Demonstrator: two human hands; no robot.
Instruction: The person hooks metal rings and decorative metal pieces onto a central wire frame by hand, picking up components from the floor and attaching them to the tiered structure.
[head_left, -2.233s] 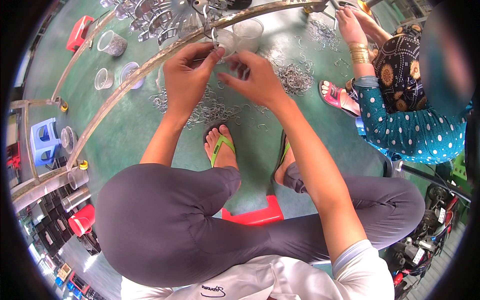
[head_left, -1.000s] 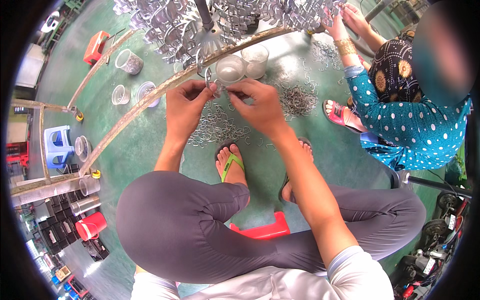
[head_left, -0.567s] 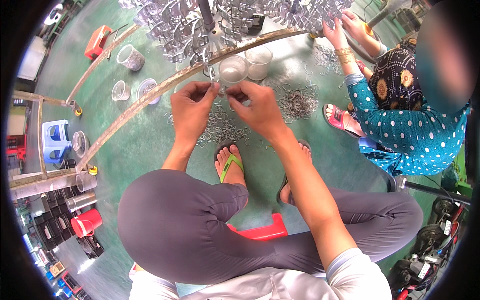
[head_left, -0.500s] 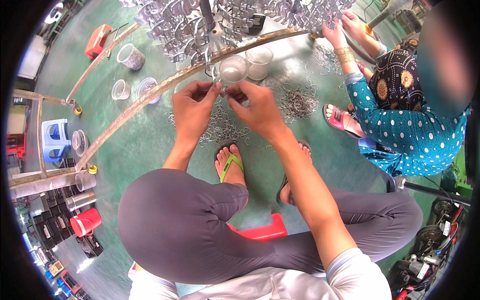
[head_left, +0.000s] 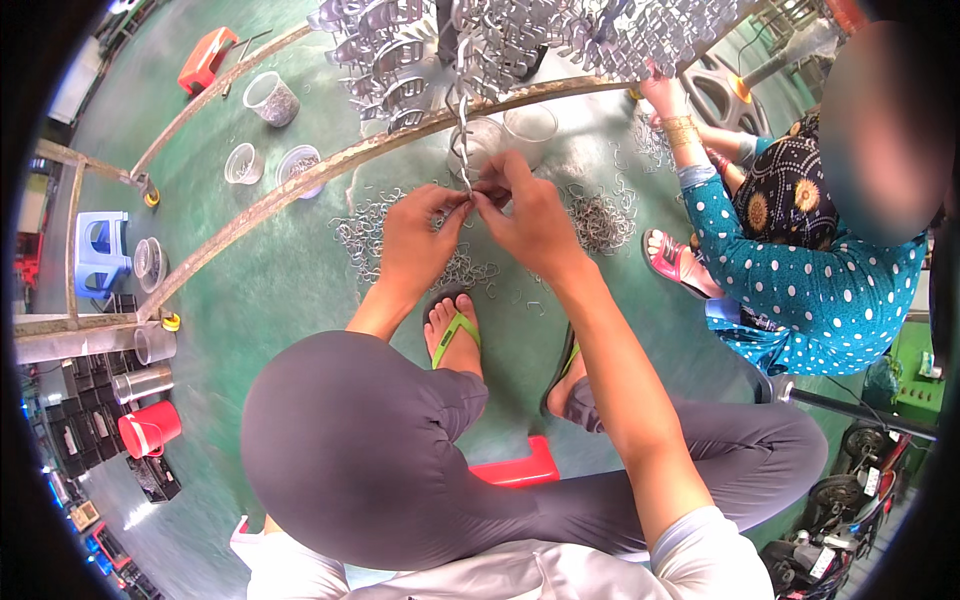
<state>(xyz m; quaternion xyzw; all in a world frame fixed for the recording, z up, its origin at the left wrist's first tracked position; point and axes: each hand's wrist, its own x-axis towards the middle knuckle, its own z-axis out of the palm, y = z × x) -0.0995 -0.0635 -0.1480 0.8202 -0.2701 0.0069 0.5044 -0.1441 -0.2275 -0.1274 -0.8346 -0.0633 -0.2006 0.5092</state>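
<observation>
My left hand [head_left: 418, 240] and right hand [head_left: 527, 215], fingers of both pinching a small metal clip [head_left: 473, 193] under the hanging clip chain [head_left: 463, 130]

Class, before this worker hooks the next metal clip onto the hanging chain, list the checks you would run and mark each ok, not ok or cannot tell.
1. Both hands on the work: left hand and right hand meet at the hanging clip chain. Ok.
2. Clip gripped at the fingertips: too small to see. Cannot tell.
3. Supply within reach: loose clips lie on the green floor beneath the hands. Ok.
4. Co-worker's hand apart from the chain. Ok.
5. Feet off the clips: sandalled foot sits beside scattered ones. Cannot tell.
</observation>
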